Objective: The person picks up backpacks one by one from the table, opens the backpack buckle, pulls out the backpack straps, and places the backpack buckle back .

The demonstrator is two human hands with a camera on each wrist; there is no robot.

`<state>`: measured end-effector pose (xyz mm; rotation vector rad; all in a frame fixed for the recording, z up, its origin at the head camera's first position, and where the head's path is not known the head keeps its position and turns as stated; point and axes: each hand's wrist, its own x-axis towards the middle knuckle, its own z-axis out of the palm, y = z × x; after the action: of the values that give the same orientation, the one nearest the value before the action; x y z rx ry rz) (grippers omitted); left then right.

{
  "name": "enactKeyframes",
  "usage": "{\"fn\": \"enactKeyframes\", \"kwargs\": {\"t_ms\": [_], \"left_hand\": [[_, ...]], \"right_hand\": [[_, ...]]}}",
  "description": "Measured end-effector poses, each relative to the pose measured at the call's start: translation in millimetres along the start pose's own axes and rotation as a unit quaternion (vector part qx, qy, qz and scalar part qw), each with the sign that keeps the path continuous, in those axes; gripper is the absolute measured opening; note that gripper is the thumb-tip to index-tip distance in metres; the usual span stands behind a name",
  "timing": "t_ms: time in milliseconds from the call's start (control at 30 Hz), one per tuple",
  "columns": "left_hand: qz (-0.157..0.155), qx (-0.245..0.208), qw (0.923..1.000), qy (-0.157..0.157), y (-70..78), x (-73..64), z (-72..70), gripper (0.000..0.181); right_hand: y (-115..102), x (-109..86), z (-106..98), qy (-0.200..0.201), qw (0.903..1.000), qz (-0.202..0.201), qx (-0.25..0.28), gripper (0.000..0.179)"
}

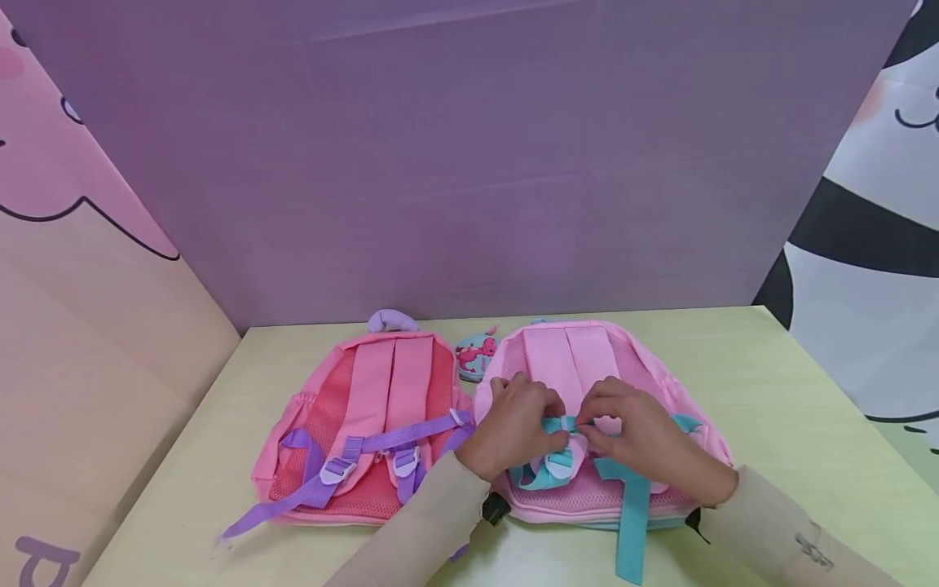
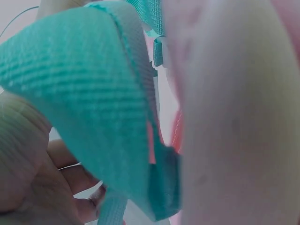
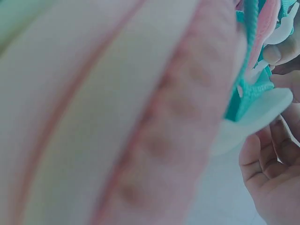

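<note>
A light pink backpack lies back side up on the table, its teal straps spread over the lower part. My left hand pinches a teal strap near its middle. From the other side my right hand pinches the same strap between thumb and fingertips, close to the left fingers. Just below them sits a white strap buckle. In the left wrist view a broad teal strap hides much of the hand. The right wrist view shows a pale curved plastic piece beside the fingers.
To the left a coral pink backpack with purple straps lies close against the light pink one. A small teal pouch with a red pattern sits behind, between the two bags. A purple panel stands along the table's back edge.
</note>
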<state>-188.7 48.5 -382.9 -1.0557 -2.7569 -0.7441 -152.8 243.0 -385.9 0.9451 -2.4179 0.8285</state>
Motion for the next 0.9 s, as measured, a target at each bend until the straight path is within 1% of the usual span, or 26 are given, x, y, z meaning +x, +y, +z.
{"fn": "enactKeyframes", "kwargs": {"t_ms": [167, 367, 467, 600, 700, 767, 900], "left_hand": [[-0.007, -0.005, 1.0, -0.004, 0.2, 0.1, 0.5, 0.024], [-0.007, 0.002, 1.0, -0.005, -0.4, 1.0, 1.4, 0.023], [-0.003, 0.009, 0.9999, -0.006, -0.2, 1.4, 0.6, 0.023], [0.006, 0.016, 0.9998, -0.005, 0.9, 1.3, -1.9, 0.024], [0.018, 0.023, 0.9996, 0.0, 1.0, 0.5, -4.1, 0.024], [0.024, 0.027, 0.9994, 0.003, 0.7, 0.3, -5.2, 0.024], [0.018, 0.023, 0.9996, -0.001, 0.4, 0.3, -6.6, 0.023]], "right_hand": [[-0.7, -3.0, -3.2, 0.01, 0.9998, 0.017, -0.008, 0.026], [1.0, -5.1, -4.8, 0.013, 0.9995, 0.024, -0.016, 0.028], [1.9, -5.0, -4.5, 0.005, 0.9994, 0.029, -0.019, 0.029], [2.1, -3.1, -3.6, -0.021, 0.9991, 0.036, -0.013, 0.028], [1.5, 0.3, -1.9, -0.033, 0.9991, 0.029, -0.001, 0.026], [1.4, 2.5, -0.6, -0.031, 0.9994, 0.018, 0.004, 0.024], [1.7, 4.6, 1.4, -0.021, 0.9997, 0.001, 0.01, 0.023]]}}
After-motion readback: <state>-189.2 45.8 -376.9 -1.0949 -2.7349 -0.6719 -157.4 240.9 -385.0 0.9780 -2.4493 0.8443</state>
